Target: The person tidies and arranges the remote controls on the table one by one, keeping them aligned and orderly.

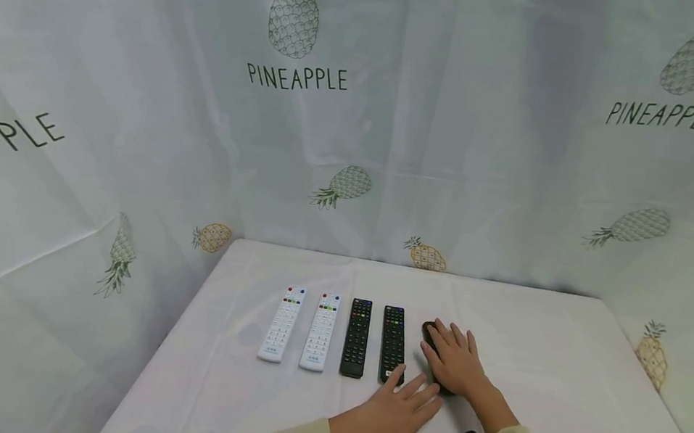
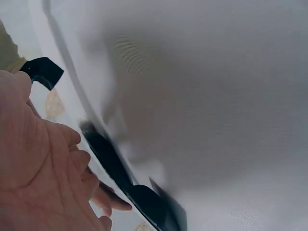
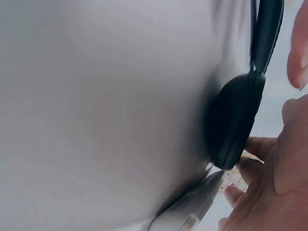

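Observation:
Over the rightmost black remote control lies my right hand, its fingers spread and nearly straight. Only the remote's far end and part of its near end show past the hand. In the right wrist view, a black remote's rounded end sits close beside the fingers. My left hand is spread flat with straight fingers nearer the front of the table, holding nothing. Its index fingertip overlaps the lower end of the neighbouring black remote. The left wrist view shows its palm beside dark remotes.
A third black remote lies to the left, then two white remotes, one inner and one outer, all in a row on the white-covered table. A pineapple-printed curtain hangs behind and beside the table.

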Demonstrator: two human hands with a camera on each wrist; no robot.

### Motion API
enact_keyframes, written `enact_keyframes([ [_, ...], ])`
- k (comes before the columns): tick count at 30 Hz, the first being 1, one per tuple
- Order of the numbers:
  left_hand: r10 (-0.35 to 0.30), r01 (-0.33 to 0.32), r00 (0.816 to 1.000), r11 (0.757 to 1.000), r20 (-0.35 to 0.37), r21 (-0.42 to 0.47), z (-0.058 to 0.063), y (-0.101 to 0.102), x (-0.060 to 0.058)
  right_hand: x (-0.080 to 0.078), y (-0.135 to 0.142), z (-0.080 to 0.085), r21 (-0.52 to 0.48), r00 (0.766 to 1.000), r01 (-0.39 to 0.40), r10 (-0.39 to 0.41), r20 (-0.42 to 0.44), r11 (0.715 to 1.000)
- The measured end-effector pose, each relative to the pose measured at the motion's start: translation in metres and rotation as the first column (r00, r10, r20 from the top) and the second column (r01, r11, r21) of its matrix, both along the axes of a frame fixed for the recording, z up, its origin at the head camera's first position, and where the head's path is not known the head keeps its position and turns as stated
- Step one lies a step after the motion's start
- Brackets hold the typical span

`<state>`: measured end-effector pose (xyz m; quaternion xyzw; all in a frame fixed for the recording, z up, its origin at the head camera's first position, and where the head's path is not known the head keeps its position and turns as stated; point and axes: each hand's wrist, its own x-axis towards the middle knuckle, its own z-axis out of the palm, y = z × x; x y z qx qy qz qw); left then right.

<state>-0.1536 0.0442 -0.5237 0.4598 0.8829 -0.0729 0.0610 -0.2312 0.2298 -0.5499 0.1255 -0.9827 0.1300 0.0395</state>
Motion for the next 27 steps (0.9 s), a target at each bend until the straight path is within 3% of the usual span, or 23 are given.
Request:
enact_keyframes([
  [14,0.079,-0.078,0.997,0.992,0.012,-0.100,-0.005,0.023,-0.014,0.002,0.003,0.006,-0.006,0.997,0.007,-0.006,0.074,1.000],
  [27,0.094,-0.091,0.995,0.993,0.030,-0.082,0.001,0.027,-0.014,0.003,0.008,0.006,0.012,0.996,0.009,-0.010,0.091,1.000],
])
